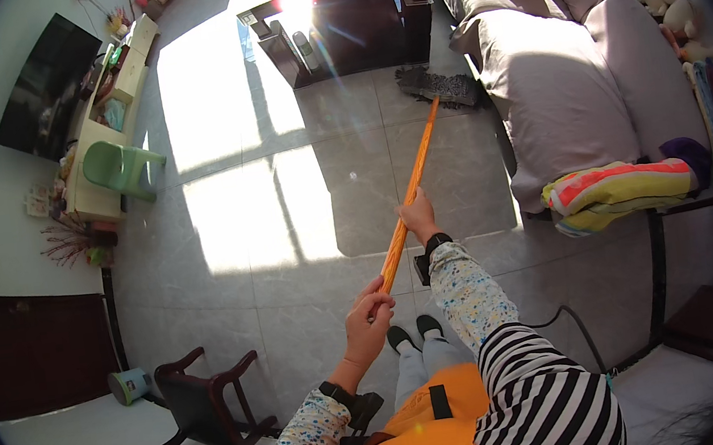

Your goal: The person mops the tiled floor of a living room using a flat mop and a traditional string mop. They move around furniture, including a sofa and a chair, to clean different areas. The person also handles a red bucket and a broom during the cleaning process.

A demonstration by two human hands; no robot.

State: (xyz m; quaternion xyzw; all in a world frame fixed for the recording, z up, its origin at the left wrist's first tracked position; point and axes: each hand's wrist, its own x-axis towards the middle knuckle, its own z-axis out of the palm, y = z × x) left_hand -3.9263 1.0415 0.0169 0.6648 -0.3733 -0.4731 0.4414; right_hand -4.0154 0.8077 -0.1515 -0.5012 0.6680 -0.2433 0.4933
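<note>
A mop with a long orange handle point(414, 181) slants away from me across the floor. Its dark grey, shaggy head point(440, 87) lies flat on the tiles, between the dark coffee table and the sofa. My left hand point(368, 322) is closed round the near end of the handle. Further up the shaft, my right hand point(418, 217) is wrapped round it too. Both arms wear flowered sleeves with a black band at each wrist.
The dark coffee table point(350, 34) stands ahead; a grey-covered sofa point(556, 93) runs along the right, a folded striped blanket point(622, 187) on its near end. At left are a green plastic stool point(117, 170), a dark armchair point(203, 423) and a small bin point(130, 386). Sunlight patches the grey tiles point(294, 294).
</note>
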